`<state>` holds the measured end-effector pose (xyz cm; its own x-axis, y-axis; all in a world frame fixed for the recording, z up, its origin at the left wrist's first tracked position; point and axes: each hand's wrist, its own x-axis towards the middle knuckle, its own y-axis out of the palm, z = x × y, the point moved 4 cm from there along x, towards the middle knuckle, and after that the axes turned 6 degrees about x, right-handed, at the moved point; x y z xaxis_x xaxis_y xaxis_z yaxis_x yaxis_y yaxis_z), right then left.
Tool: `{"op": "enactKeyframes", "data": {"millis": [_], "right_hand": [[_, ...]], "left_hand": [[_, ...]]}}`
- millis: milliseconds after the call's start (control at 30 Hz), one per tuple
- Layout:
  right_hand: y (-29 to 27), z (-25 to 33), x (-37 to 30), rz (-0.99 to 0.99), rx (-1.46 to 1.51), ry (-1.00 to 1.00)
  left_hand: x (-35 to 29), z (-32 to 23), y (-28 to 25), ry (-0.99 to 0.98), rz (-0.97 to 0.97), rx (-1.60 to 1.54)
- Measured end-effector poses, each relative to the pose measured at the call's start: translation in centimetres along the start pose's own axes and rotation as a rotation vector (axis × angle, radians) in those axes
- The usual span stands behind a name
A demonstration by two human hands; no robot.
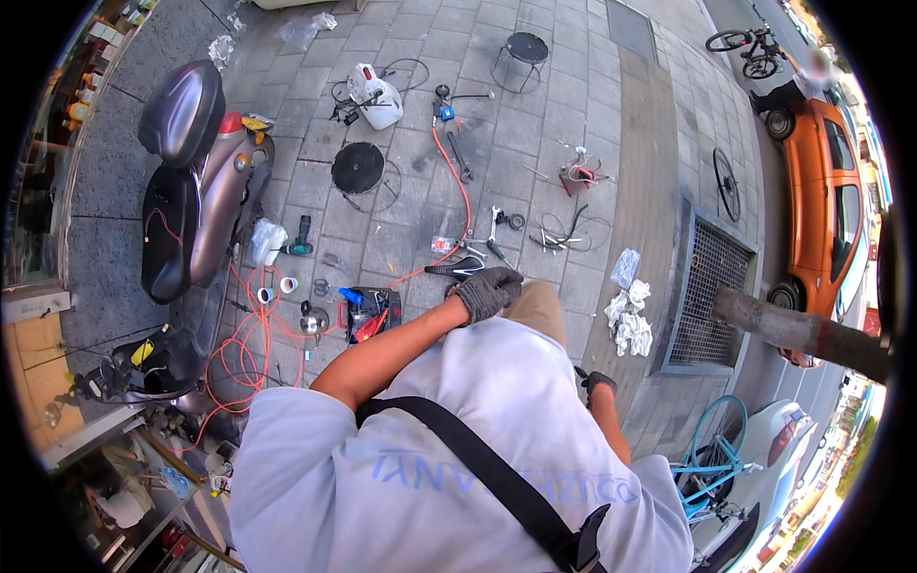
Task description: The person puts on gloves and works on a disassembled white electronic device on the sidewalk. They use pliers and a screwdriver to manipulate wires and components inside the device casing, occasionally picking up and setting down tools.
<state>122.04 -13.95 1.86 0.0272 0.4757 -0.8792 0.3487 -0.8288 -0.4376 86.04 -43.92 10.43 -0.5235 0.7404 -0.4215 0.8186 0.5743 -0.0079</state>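
Note:
My left hand wears a dark grey work glove, and its fingers are curled in front of my tan trouser leg. It sits right beside a black bicycle saddle lying on the paving; whether it grips anything is hidden. My right hand, also gloved, hangs low by my side, mostly covered by my white T-shirt. An open black toolbox with red-handled tools stands just left of my left forearm.
An orange hose coils by a parked grey scooter. Wrenches, a white jug, a black round stool and white rags lie on the pavement. A metal grate, tree trunk, orange car and teal bicycle stand at right.

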Motion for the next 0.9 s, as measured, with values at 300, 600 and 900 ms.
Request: {"op": "enactKeyframes", "data": {"millis": [300,600,900], "right_hand": [[-16.2,16.8,8.9,-0.151,-0.228,-0.204],[-41.7,52.6,25.7,-0.342,-0.776,-0.882],[-51.6,88.7,15.5,-0.230,-0.448,-1.128]], "left_hand": [[10.6,-4.5,-11.0,-0.092,-0.256,-0.141],[26.0,-9.0,-22.4,-0.392,-0.761,-0.552],[34.7,-16.3,-29.5,-0.340,-0.896,-0.548]]}}
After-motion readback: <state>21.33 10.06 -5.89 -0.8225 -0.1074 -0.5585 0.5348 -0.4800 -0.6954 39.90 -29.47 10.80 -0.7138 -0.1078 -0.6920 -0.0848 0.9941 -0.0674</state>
